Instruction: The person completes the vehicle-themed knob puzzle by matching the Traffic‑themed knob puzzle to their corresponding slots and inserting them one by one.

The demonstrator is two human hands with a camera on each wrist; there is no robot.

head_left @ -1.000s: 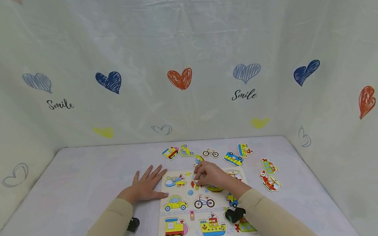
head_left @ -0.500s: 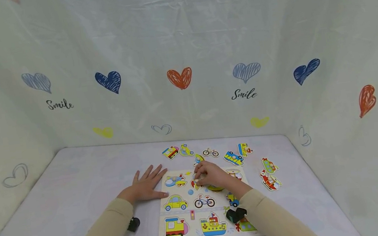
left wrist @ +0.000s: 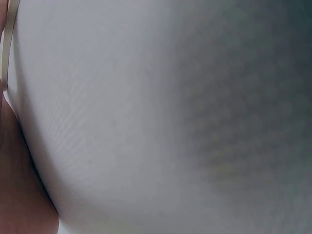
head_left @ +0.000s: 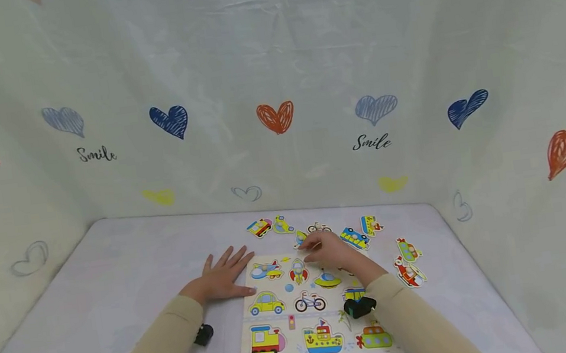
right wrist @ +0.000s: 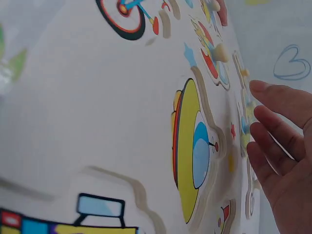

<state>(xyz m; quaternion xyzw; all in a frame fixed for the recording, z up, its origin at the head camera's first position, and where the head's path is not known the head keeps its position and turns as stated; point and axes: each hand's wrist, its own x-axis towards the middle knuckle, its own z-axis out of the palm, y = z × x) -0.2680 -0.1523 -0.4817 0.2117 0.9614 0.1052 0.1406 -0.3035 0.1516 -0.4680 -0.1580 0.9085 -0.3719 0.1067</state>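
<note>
The wooden puzzle board (head_left: 293,337) lies on the table, printed with vehicles. My left hand (head_left: 221,277) rests flat with fingers spread, its thumb on the board's left edge. My right hand (head_left: 329,251) hovers over the far edge, fingers bent loosely and apart, holding nothing. A rocket piece (head_left: 298,272) with a knob (right wrist: 221,52) sits in its recess left of that hand; the airplane piece (head_left: 265,270) is at the board's upper left. Just beyond the right fingertips lies a yellow piece (head_left: 300,238), partly covered. The flying-saucer recess (head_left: 327,279) shows its print.
Behind the board lie a train piece (head_left: 259,228), a car piece (head_left: 283,225), a bicycle piece (head_left: 318,227), a bus piece (head_left: 354,238) and a ship piece (head_left: 371,225). To the right are a submarine piece (head_left: 409,249) and a helicopter piece (head_left: 409,272).
My right hand has let go of the rocket piece and moved slightly right and away, toward the yellow piece. My left hand stays in place. The head view has shifted a little.
</note>
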